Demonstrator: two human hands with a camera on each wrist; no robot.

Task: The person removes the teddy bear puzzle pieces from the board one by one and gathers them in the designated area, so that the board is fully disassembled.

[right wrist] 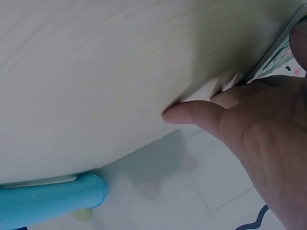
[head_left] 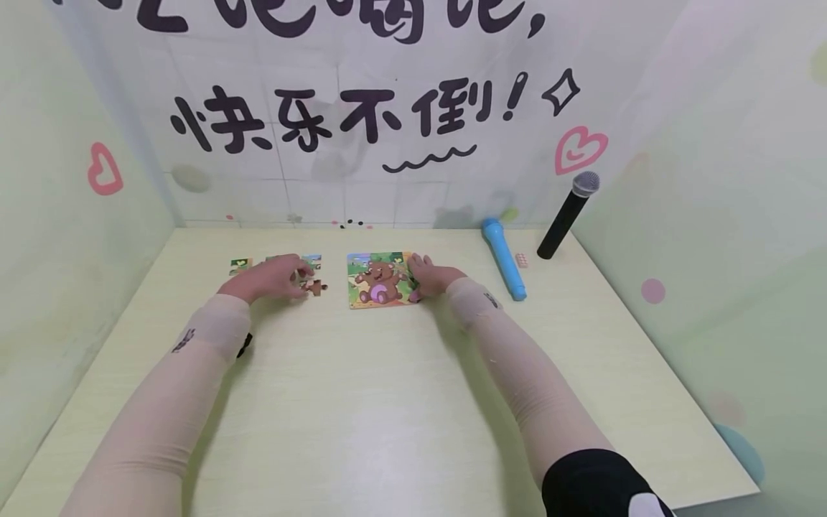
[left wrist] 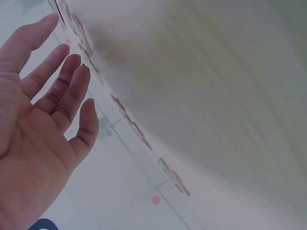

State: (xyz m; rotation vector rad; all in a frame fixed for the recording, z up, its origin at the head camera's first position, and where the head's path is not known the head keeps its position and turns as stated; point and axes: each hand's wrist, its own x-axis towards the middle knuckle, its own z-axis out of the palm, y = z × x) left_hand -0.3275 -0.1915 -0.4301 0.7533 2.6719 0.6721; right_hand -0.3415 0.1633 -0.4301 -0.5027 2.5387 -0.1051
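A square picture puzzle (head_left: pixel 371 283) with a brown bear lies on the table. At its right edge rests my right hand (head_left: pixel 431 276); in the right wrist view its outer fingers are extended against the tabletop beside the puzzle's edge (right wrist: pixel 276 50). To the left, my left hand (head_left: pixel 274 278) is over loose puzzle pieces, fingers loosely bent. The left wrist view shows nothing between those fingers. A brown piece (head_left: pixel 316 287) lies by the fingertips, a blue-and-green piece (head_left: pixel 313 260) behind them, and a green piece (head_left: pixel 240 266) farther left. The left hand partly covers other pieces.
Right of the puzzle lie a blue toy microphone (head_left: pixel 505 260) and a small pink block (head_left: pixel 522 260). A black microphone (head_left: pixel 565 221) with a silver head is at the back right. A printed wall sheet (head_left: pixel 362 187) borders the table's back edge.
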